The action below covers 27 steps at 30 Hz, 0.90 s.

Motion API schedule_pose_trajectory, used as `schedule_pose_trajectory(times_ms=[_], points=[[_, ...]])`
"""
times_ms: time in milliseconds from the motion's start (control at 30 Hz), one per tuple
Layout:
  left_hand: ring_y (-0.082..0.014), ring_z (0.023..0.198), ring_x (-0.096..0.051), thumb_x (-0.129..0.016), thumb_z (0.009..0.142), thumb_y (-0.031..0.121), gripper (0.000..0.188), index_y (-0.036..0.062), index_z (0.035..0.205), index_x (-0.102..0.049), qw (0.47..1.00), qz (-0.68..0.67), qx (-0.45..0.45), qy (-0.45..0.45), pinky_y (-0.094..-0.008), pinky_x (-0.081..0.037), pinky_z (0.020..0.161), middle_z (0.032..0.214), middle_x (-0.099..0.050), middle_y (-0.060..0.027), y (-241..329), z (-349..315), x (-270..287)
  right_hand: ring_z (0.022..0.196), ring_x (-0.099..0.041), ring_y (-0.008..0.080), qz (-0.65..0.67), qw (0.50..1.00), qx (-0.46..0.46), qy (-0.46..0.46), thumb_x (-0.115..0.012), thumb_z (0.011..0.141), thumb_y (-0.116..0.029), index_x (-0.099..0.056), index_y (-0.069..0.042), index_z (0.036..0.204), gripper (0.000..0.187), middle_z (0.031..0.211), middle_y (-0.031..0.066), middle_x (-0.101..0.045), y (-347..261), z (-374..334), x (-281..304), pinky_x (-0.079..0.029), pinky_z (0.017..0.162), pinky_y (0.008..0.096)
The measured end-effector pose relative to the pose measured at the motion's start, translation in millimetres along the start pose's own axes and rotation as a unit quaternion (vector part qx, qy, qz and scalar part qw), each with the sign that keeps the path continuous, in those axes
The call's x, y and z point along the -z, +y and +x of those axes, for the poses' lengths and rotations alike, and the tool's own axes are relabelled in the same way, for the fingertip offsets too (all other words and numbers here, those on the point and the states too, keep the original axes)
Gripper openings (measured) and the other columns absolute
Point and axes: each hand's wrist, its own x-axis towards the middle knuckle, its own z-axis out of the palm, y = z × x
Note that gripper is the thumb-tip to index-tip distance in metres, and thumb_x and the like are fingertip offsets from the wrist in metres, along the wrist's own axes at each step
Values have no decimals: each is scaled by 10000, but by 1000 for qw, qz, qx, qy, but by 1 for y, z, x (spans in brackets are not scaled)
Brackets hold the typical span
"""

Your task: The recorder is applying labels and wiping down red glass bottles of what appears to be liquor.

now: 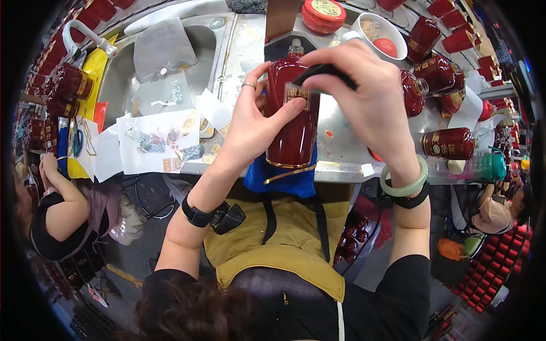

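Note:
A dark red glass bottle (291, 139) leans over the counter's front edge, its clear narrow neck pointing away from me. My left hand (247, 131) is wrapped round its left side, with the thumb lying across the front beside a small gold-lettered label (297, 95). In my right hand (372, 94), the fingers pinch a flat, bent black piece (330, 70) against the bottle near that label; its exact kind is unclear. Beneath the bottle's base lies a blue cloth (289, 184), crossed by a thin gold strip (289, 174).
Left of the bottle are printed sheets with metallic stickers (162, 143) and a steel sink (211, 48). A round red tin (323, 16) and a white bowl (364, 25) stand behind. More red bottles (449, 143) and a green-lidded cup (490, 166) are at right. Other people sit on both sides.

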Motion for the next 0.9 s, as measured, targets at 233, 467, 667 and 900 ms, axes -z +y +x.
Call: schedule_pose_trajectory(times_ms=[233, 467, 667, 900], points=[[-196, 1193, -590, -780, 894, 131, 826, -15, 1518, -260, 1000, -6, 9, -6, -347, -507, 1001, 1327, -555, -165, 0, -2, 1, 838, -649, 265, -128, 976, 148, 98, -785, 736, -54, -709, -69, 965, 242, 860, 66, -701, 17, 3, -15, -522, 744, 377], [-186, 1206, -576, -674, 995, 196, 627, -15, 1467, -319, 990, -137, 40, 18, -327, -479, 1015, 1329, -563, -151, -7, 8, 3, 835, -628, 241, -121, 969, 201, 77, -756, 649, -69, -727, -43, 983, 336, 956, 65, -690, 23, -58, -20, -525, 715, 361], [-201, 1197, -588, -661, 1002, 199, 596, -35, 1438, -327, 997, -75, 6, 34, -331, -496, 1003, 1350, -556, -174, -8, 7, -2, 772, -626, 243, -20, 985, 166, 44, -788, 650, 15, -700, -26, 984, 348, 951, 98, -687, 9, -48, -10, -519, 682, 356], [-180, 1208, -571, -550, 1063, 268, 531, -15, 1461, -341, 997, -76, 8, 29, -318, -460, 1034, 1354, -561, -152, -10, 5, 4, 881, -628, 250, -159, 973, 148, 83, -720, 725, 23, -666, -31, 1059, 343, 905, 81, -644, 9, -28, -15, -516, 742, 382]])
